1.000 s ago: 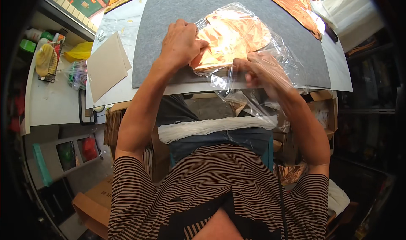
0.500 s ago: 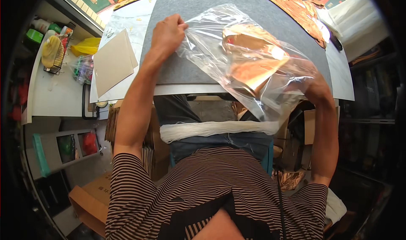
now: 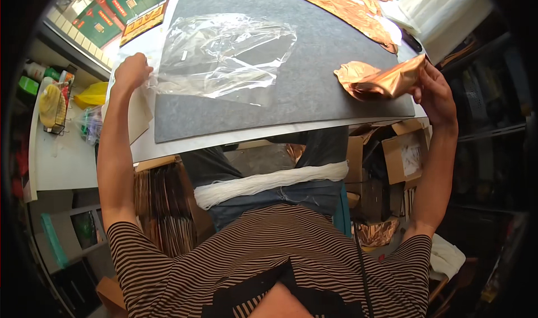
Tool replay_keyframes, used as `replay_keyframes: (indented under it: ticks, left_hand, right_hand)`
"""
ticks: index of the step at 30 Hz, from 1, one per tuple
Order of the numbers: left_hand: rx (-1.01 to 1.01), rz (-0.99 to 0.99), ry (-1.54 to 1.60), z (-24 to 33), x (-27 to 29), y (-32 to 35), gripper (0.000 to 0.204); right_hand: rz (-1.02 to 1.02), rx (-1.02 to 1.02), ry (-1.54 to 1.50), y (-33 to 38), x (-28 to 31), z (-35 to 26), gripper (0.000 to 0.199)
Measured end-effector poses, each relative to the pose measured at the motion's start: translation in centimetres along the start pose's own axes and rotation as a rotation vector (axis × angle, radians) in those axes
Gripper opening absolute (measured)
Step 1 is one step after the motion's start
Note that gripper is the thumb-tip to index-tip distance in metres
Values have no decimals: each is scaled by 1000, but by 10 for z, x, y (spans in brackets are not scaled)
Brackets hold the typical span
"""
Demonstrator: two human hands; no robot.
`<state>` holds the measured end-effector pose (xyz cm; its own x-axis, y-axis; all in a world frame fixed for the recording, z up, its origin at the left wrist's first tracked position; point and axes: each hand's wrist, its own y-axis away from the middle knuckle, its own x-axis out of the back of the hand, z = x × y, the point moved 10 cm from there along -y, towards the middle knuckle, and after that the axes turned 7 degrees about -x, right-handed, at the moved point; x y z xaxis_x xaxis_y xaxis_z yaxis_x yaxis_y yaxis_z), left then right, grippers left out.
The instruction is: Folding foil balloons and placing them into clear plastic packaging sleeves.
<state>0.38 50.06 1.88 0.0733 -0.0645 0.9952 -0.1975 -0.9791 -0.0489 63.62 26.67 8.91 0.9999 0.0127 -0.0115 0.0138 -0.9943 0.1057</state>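
My left hand (image 3: 133,73) is closed on the edge of a clear plastic bag (image 3: 224,51), which lies crumpled across the left part of the grey mat (image 3: 314,102). Off to the right, a curled sheet of copper-coloured foil (image 3: 381,81) is pinched between the thumb and fingers of my right hand (image 3: 438,95), just above the mat. Bag and foil are apart. A larger wrinkled piece of copper-coloured foil (image 3: 347,9) rests at the far right of the mat.
A bundle of white thread (image 3: 274,183) lies across my lap. Cardboard boxes (image 3: 400,155) stand under the table on the right. Beige card (image 3: 140,116) sits by the left table edge, near a side shelf (image 3: 61,161) with a wire basket (image 3: 56,107).
The foil has come out of the clear bag. My right hand has moved right with the foil, while my left has moved left and lower, spreading the bag on the mat.
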Motion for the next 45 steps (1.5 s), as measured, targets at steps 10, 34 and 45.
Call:
replay_keyframes:
  ticks: [10, 34, 45]
  left_hand:
    - [-855, 451, 930, 321, 157, 101, 50]
    - [-516, -265, 2539, 354, 163, 29, 28]
    - [-625, 166, 2403, 244, 204, -27, 33]
  right_hand:
    - [165, 111, -551, -46, -68, -45, 17]
    - [-250, -27, 113, -51, -124, -13, 41]
    - [-238, -33, 376, -77, -112, -7, 30]
